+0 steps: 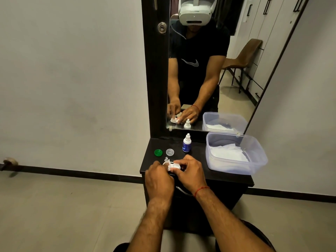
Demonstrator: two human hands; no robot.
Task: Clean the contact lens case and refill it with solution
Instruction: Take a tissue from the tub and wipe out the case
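2 caps off, green cap (158, 152) and clear cap (170, 152) parked behind, and you're mid-clean at the front of the shelf (197, 160): right hand (190, 171) curls round the lens case (175, 166), left hand (158, 177) pinches what looks like tissue (166, 159) into it, solution bottle (186, 143) waiting, refill undone.

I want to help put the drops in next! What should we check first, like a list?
1. Caps off: green cap and clear cap lie on the table: ok.
2. Steady lens case: left hand and right hand both grip it: ok.
3. Wells wiped clean: hidden by fingers: cannot tell.
4. Upright solution bottle behind the hands: ok.
5. Bottle opened: its white top looks on: not ok.
6. A hand free for the bottle: both busy: not ok.
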